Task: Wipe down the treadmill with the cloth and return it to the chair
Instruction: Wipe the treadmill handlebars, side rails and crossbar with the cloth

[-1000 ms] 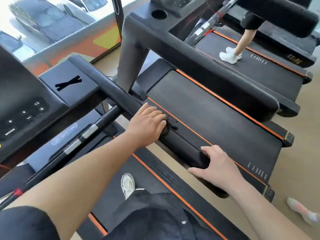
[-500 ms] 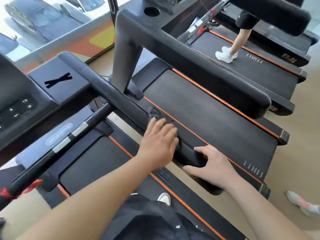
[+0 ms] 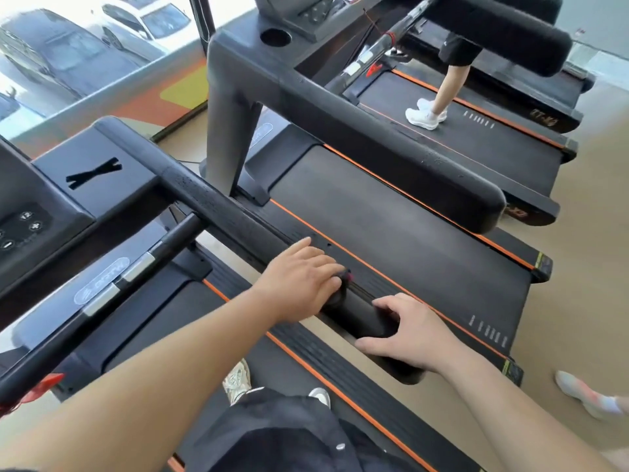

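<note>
Pressing dark bunched cloth [image 3: 341, 288] (mostly hidden) onto handrail [image 3: 218, 206]: left hand [image 3: 299, 281] fingers.

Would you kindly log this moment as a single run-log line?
step: wiping handrail | left hand: pressing dark cloth on handrail | right hand: gripping handrail end | chair: not in view

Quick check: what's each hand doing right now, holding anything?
Left hand: pressing a dark cloth onto the handrail.
Right hand: gripping the handrail's end, no cloth.
</note>
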The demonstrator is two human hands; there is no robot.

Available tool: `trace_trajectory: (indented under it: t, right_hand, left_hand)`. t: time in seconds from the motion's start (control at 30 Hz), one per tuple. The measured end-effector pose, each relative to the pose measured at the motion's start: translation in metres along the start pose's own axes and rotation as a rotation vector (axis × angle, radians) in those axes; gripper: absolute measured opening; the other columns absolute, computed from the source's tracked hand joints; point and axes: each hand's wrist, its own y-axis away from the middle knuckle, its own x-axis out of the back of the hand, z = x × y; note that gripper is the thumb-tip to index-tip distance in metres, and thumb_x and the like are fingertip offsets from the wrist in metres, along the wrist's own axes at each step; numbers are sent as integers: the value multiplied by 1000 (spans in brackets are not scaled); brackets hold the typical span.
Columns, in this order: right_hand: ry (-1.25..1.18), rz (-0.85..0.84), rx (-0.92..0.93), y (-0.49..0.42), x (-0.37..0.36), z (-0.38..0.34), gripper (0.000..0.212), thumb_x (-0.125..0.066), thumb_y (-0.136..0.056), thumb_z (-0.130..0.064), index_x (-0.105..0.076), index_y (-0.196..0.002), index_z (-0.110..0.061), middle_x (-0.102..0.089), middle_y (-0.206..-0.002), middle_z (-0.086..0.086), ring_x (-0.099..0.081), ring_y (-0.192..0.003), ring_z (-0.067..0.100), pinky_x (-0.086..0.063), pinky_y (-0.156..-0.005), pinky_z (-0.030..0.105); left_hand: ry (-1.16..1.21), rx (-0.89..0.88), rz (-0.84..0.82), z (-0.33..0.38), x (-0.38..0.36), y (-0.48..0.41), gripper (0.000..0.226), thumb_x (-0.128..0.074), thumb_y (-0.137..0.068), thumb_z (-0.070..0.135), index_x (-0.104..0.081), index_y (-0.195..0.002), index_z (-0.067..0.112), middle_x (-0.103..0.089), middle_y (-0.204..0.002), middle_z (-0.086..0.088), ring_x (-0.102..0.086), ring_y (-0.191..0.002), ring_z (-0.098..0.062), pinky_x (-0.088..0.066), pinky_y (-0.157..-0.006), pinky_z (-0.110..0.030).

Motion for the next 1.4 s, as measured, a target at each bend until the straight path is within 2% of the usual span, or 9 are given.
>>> trace_trajectory:
  t: [0.13, 0.3, 0.47, 0.63, 0.8, 1.0, 1.17, 1.33, 1.4]
  right_hand:
    - [-103, -46, -53, 2, 9, 0, 78, -86, -55, -66, -61, -124, -40, -61, -117, -24, -59, -108, -2, -48, -99, 24]
    - [-155, -78, -84, 4, 14, 1, 74, -87, -51, -65, -65, -117, -40, -66, -110, -25, -62, -103, -6, -53, -98, 28]
    - [-165, -71, -89, 7, 14, -4, 71, -88, -54, -62, -66, -117, -39, -67, -109, -23, -64, -101, -3, -55, -95, 28]
    - [-168, -66, -61, 10, 12, 1, 76, -87, -59, -59, -63, -127, -38, -63, -117, -23, -61, -108, -2, -50, -97, 25]
    - [-78, -14, -65, 17, 2, 14, 84, -82, -55, -72, -59, -130, -40, -57, -120, -23, -56, -111, 1, -49, -98, 26]
    - [-12, 32, -93, 25, 2, 23, 77, -78, -50, -76, -58, -115, -39, -56, -111, -25, -56, -103, -2, -53, -91, 30]
    - [22, 16, -102, 35, 0, 29, 72, -77, -51, -74, -56, -111, -41, -57, -108, -22, -59, -97, 0, -56, -83, 30]
    - [-7, -7, -86, 34, 7, 32, 73, -80, -49, -70, -61, -112, -40, -61, -109, -21, -60, -97, 1, -55, -83, 27]
    - [-62, -13, -90, 34, 6, 37, 73, -82, -49, -67, -61, -114, -42, -61, -111, -22, -61, -99, 1, -56, -87, 29]
  left_hand:
    - [-114, 168, -47, 19, -4, -16, 54, -21, -105, 43, -72, -100, 27, -73, -105, 10, -59, -112, -22, -26, -118, -41]
    - [18, -108, -22, 17, -8, 0, 47, -30, -105, 47, -66, -129, 28, -68, -126, 13, -56, -122, -17, -28, -120, -41]
    - [-90, 141, 22, 30, -5, -6, 51, -22, -106, 42, -71, -108, 25, -72, -112, 8, -57, -114, -22, -23, -119, -41]
    - [-7, -91, 50, 9, -6, 13, 44, -35, -105, 44, -62, -133, 26, -64, -134, 10, -51, -129, -19, -24, -122, -43]
    - [-71, 254, 62, 26, -2, 6, 52, -23, -104, 42, -68, -121, 22, -67, -126, 6, -48, -128, -26, -16, -123, -45]
    - [-14, -96, 54, 25, -9, 18, 43, -38, -103, 42, -61, -135, 26, -62, -137, 10, -49, -132, -19, -18, -122, -39]
    - [-99, 243, -7, 49, -5, 2, 51, -21, -104, 40, -68, -114, 23, -69, -119, 4, -50, -122, -27, -16, -122, -47]
    - [31, -130, 23, 66, -17, 15, 44, -38, -104, 43, -61, -137, 25, -62, -136, 9, -50, -130, -22, -26, -121, -45]
    - [2, -86, -27, 48, -11, 0, 47, -28, -105, 46, -64, -130, 28, -67, -127, 11, -55, -124, -19, -24, -119, -38]
